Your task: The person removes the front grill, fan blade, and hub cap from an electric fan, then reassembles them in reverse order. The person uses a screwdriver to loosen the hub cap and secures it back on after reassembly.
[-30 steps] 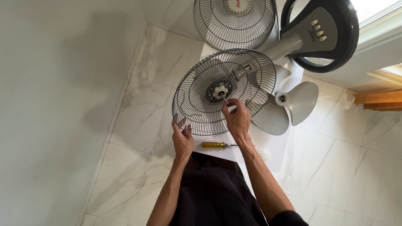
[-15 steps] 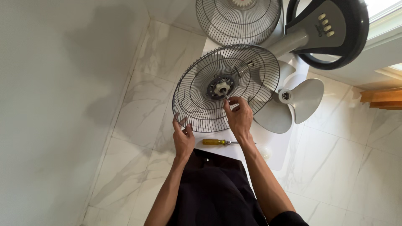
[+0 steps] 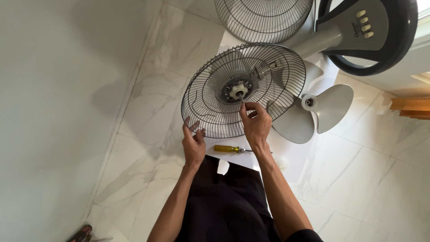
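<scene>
The wire fan guard is gripped at its near-left rim by the left hand; the right hand, nearer its white hub, has fingers pinched just below it.

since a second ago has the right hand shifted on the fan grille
No. The right hand stays pinched at the white hub in the grille, above the yellow screwdriver; only the camera has moved a little.

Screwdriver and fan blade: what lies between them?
In the head view, the right hand and wrist lie between the yellow-handled screwdriver and the grey fan blade.
</scene>
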